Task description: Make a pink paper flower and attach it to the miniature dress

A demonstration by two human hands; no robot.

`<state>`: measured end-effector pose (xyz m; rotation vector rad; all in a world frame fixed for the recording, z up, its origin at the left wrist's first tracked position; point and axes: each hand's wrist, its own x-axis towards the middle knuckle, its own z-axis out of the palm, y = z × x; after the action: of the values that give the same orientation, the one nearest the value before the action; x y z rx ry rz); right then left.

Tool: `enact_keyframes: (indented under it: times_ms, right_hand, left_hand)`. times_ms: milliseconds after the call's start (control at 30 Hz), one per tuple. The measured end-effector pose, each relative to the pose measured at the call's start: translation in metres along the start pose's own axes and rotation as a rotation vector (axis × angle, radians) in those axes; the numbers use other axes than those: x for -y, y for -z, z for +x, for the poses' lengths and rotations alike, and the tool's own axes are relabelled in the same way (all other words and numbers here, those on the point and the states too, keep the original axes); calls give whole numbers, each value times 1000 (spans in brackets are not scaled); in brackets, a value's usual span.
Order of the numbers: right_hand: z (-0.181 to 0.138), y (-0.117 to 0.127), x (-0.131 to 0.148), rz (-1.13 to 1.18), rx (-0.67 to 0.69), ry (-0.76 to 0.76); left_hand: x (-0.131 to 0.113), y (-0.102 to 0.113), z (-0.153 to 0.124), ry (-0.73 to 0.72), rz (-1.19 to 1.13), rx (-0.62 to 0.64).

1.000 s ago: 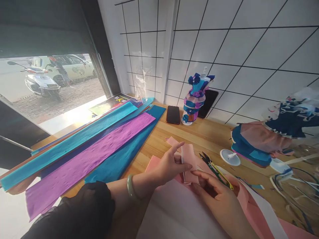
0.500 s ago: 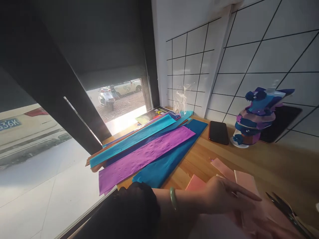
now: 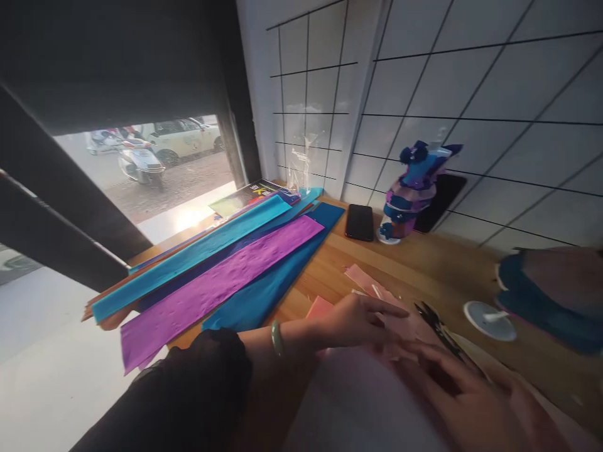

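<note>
My left hand [image 3: 355, 321], with a green bangle at its wrist, reaches in from the left. Its forefinger is stretched out, while the lower fingers close on a pink sheet [image 3: 407, 326]. Close by on the right, my right hand [image 3: 464, 392] brings its thumb and fingertips together at the same sheet; dim light and blur soften the grip. Pink strips [image 3: 365, 279] lie just beyond the fingers. Black scissors [image 3: 438, 326] rest to the right of them. Nearest to me, below the hands, is a pale white surface [image 3: 360, 408].
Purple [image 3: 221, 285] and turquoise [image 3: 198, 254] strips, with a blue sheet [image 3: 277, 282], cover the table's left. A phone [image 3: 359, 222] lies near a small dressed mannequin [image 3: 412, 188]. On the right stands a white round base [image 3: 490, 320] beside another dressed form [image 3: 551, 295].
The view has swung right, bringing the white base and second dressed form into sight. My right hand has come up into view, and my left hand is now close to its fingertips.
</note>
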<state>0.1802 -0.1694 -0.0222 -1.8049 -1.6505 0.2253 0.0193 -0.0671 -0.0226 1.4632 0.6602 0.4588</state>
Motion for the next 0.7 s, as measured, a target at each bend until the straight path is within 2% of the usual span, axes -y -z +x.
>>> enact_keyframes:
  times_ms: [67,100,167,233,700]
  right_hand:
    - [6,4,5,-10,60,-41]
    - [8,6,7,30,96,-115]
    - [10,7,12,101,97,-221]
    - [10,8,15,167,97,-265]
    - [8,10,11,182,21,-15]
  left_hand:
    - [-1,1,2,1,14,-22]
    - [-2,1,2,1,17,-25]
    - [-4,1,3,10,-17,5]
    - [-5,1,3,24,-30,12]
    - [-3,0,4,58,-202,92]
